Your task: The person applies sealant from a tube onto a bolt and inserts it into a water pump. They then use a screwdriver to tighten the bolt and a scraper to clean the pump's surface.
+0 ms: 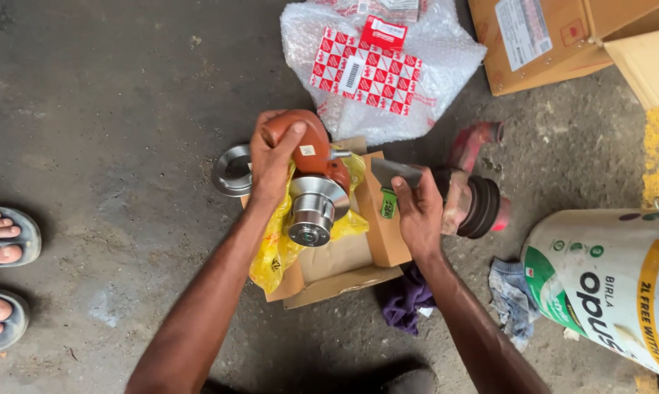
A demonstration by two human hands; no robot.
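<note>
Left hand (271,164) has a closed grip on the orange pump part (311,179), held over the open cardboard box (377,233) and yellow plastic bag (275,252). Right hand (417,211) pinches a grey scraper blade (397,174) beside it, above the concrete floor (110,109).

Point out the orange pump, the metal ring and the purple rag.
orange pump (316,146), head view, on its orange body.
metal ring (231,171), head view, on its left rim.
purple rag (406,300), head view, on its middle fold.
</note>
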